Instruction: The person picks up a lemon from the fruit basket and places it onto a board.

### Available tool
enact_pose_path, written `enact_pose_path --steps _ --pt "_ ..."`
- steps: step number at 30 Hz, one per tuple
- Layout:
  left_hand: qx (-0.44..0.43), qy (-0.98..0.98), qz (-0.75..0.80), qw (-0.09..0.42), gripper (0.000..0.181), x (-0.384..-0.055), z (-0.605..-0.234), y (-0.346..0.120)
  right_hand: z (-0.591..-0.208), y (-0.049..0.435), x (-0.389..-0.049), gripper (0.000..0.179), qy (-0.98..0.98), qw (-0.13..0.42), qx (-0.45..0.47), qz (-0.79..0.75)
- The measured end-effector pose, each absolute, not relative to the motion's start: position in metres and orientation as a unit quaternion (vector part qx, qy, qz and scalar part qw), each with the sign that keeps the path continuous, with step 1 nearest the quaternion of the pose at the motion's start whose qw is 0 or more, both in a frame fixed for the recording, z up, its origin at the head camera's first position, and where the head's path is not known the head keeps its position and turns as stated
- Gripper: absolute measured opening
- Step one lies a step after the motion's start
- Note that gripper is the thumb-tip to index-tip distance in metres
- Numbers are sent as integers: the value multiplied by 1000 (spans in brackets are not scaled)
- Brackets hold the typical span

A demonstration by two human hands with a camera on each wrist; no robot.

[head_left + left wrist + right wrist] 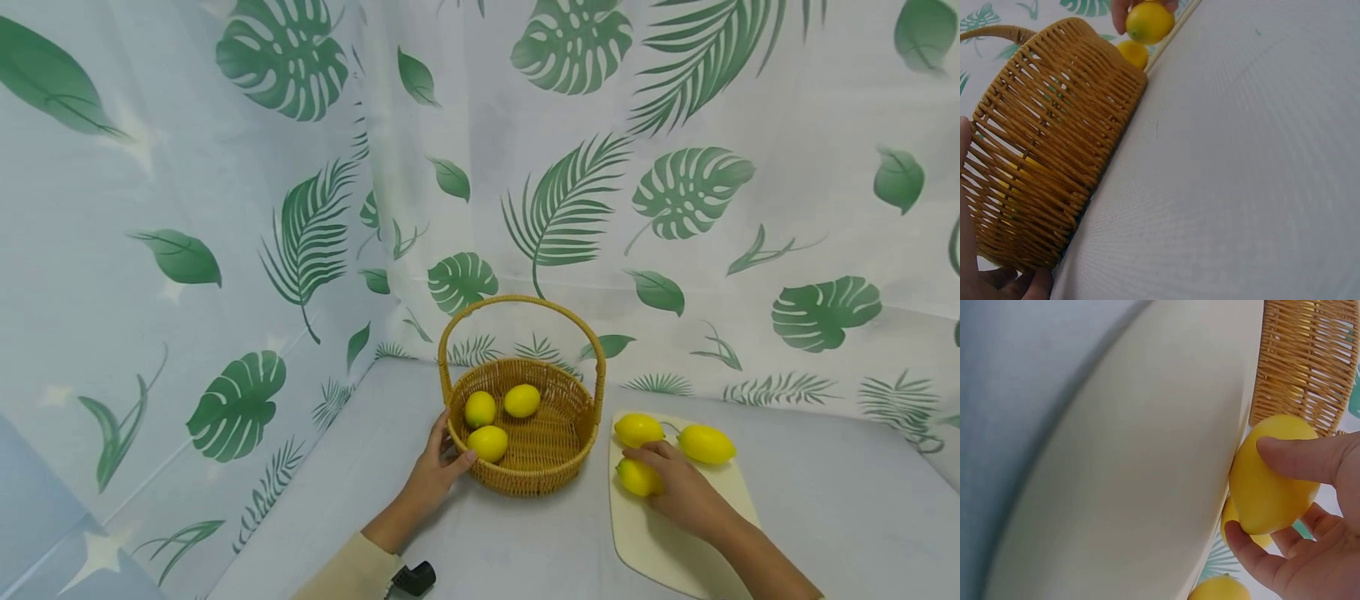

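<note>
Leaf-print curtain (570, 200): hangs behind and to the left of the pale tabletop (540, 550).
Right hand (678, 487): reaches over the board, thumb and fingers parted just a lemon's width, pinching one from its sides.
Gripped lemon (639, 477): sits between those fingers over the board's left part; long axis roughly crosswise in the head view, greenish tip toward the basket side. Resting on the board or lifted clear: cannot tell.
Nearer hand: right, already on it; left well apart, across the basket.
Far lemon (639, 430): lies just beyond the gripped one, on the board.
Outer lemon (707, 444): lies farther right on the board, long axis mostly crosswise.
Cream board (637, 537): runs its left edge just beside the basket, with only a narrow strip of tabletop between; bare on its near part.
Wicker basket (536, 482): stands upright to the left of the gripped lemon, right part of its floor uncovered.
Handle (522, 300): arches from left rim to right; by judgement, leaves the straighter way in over the rim on the near side of its right foot.
Basket lemons: left one (480, 409), back one (522, 401) and near one (488, 443), all gathered leftward.
Left hand (435, 467): grips the basket's left side, thumb at the near rim.
</note>
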State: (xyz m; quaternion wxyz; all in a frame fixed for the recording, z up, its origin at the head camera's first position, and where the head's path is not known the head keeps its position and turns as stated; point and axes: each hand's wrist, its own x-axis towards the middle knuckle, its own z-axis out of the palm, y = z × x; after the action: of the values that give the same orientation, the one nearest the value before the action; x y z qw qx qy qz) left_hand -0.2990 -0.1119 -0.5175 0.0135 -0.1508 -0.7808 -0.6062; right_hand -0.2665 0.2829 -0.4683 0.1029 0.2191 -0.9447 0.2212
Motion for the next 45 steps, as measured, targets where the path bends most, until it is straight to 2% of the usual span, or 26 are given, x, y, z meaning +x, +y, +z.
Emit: enact_pose_path --steps 8,16,31,45 --pt "-155 -779 -607 3 84 -298 -514 -112 -462 285 -264 64 -951 69 205 220" --pt "-163 -777 -608 -13 84 -278 -482 -112 -464 289 -264 66 -951 48 198 232" --pt "-165 -777 -607 -10 84 -279 -486 -112 -459 288 -266 69 -950 54 210 223" --pt "-167 -777 -607 -11 84 -280 -486 -113 -458 288 -276 66 -952 30 220 210"
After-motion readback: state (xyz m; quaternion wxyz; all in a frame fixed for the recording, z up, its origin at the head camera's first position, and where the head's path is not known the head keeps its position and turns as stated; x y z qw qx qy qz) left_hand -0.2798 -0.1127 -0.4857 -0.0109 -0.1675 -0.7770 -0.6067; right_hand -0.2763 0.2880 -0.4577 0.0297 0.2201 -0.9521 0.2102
